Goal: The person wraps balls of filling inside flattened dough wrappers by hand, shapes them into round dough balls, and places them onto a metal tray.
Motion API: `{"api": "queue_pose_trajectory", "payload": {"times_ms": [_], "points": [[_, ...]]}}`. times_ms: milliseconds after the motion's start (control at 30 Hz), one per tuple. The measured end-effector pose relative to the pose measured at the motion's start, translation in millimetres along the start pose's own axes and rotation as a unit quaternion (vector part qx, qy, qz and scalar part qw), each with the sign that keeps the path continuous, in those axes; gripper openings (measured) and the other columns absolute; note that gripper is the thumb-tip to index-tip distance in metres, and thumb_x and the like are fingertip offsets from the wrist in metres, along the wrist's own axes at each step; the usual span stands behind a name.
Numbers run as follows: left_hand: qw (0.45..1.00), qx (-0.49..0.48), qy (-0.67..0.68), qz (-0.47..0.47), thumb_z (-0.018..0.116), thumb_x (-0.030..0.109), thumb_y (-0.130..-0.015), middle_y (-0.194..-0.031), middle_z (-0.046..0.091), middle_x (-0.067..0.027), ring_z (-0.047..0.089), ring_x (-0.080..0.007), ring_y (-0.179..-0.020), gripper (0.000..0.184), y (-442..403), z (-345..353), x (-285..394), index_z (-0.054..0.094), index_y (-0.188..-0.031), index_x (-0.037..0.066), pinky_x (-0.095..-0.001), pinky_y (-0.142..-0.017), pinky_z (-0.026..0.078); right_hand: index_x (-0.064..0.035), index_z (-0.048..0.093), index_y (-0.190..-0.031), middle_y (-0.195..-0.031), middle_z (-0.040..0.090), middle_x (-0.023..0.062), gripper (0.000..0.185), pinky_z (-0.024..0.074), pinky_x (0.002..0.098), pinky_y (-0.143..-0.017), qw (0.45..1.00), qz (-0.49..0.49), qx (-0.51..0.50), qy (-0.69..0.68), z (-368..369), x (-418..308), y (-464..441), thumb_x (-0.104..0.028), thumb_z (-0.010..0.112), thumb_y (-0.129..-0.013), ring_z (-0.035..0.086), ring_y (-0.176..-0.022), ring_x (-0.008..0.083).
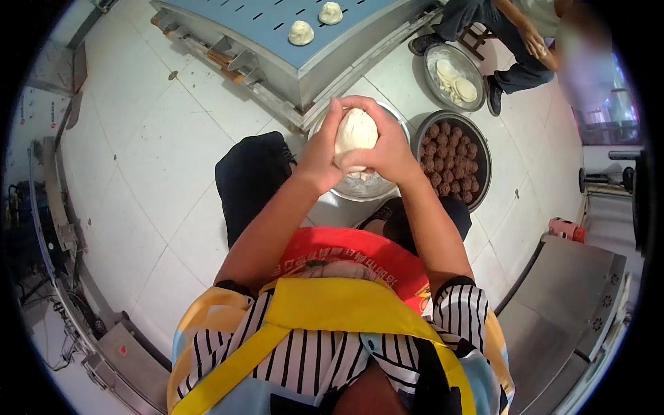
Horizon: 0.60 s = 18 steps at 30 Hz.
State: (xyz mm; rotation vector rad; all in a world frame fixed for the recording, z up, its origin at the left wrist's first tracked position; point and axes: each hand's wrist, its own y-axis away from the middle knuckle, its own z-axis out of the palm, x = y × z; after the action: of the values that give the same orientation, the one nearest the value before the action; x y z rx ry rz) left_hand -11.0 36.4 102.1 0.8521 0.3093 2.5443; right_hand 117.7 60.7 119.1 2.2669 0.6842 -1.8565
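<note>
A pale ball of dough point(357, 136) sits between my two hands, above a metal bowl point(363, 188) whose inside is dusted white. My left hand point(322, 153) wraps its left side, with the fingers pointing up. Around its top and right side curl the fingers of my right hand point(389, 146), and a thumb lies across the lower front. What is under the dough is hidden. Just right of the bowl, a dark-rimmed basin point(487, 163) holds several brown balls of filling point(449, 160).
Two dough pieces point(301, 33) point(330, 13) rest on a blue slotted surface point(259, 28) ahead. Flat dough rounds point(458, 81) lie in another basin point(472, 62), beside a seated person's legs point(529, 72). A metal cabinet point(560, 277) stands at right.
</note>
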Motion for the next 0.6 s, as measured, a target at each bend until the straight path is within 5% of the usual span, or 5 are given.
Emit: {"api": "queue_pose_trajectory", "payload": {"times_ms": [133,233,333,433,600], "points": [[0.998,0.026,0.030,0.041,0.037,0.064,-0.091,-0.114,0.058,-0.0081,0.059,-0.0215,-0.105,0.065,6,3,-7,0.048,-0.125,0.009,-0.0402,-0.087,0.049,-0.0077,0.053,-0.120,-0.108,0.062,0.0098,0.069,0.0469,0.0322,-0.087,0.994,0.043,0.068,0.067,12,-2,6,-0.025,0.083,-0.060,0.060,-0.100,0.0237],[0.999,0.014,0.033,0.009,0.033,0.069,-0.089,-0.119,0.057,-0.0088,0.058,-0.0213,-0.108,0.071,3,-11,-7,0.048,-0.127,0.010,-0.0437,-0.088,0.047,-0.0070,0.053,-0.120,-0.113,0.060,0.0104,0.065,0.0471,0.0321,-0.087,0.993,-0.102,-0.027,0.062,0,-10,7,-0.021,0.080,-0.062,0.059,-0.104,0.0253],[0.997,0.047,0.054,-0.025,0.035,0.067,-0.090,-0.114,0.059,-0.0099,0.059,-0.0214,-0.105,0.071,11,-4,-1,0.049,-0.124,0.007,-0.0407,-0.086,0.049,-0.0071,0.054,-0.115,-0.110,0.061,0.0105,0.058,0.0488,0.0354,-0.083,0.982,-0.081,-0.067,0.156,-13,-15,10,-0.023,0.079,-0.065,0.058,-0.104,0.0287],[0.996,0.016,0.086,-0.019,0.037,0.066,-0.090,-0.111,0.061,-0.0096,0.061,-0.0209,-0.099,0.070,-5,-11,-9,0.050,-0.124,0.006,-0.0363,-0.076,0.053,-0.0080,0.054,-0.110,-0.105,0.060,0.0120,0.054,0.0492,0.0395,-0.079,0.895,-0.150,-0.071,0.415,-17,-26,12,-0.028,0.078,-0.066,0.058,-0.101,0.0315],[0.998,0.003,0.051,-0.031,0.042,0.060,-0.092,-0.091,0.062,-0.0039,0.063,-0.0135,-0.083,0.057,-30,10,-3,0.055,-0.110,0.008,-0.0242,-0.051,0.049,-0.0121,0.055,-0.113,-0.091,0.059,0.0132,0.053,0.0511,0.0412,-0.066,0.844,-0.014,-0.153,0.513,-35,-72,-1,-0.028,0.076,-0.067,0.063,-0.081,0.0318]]}}
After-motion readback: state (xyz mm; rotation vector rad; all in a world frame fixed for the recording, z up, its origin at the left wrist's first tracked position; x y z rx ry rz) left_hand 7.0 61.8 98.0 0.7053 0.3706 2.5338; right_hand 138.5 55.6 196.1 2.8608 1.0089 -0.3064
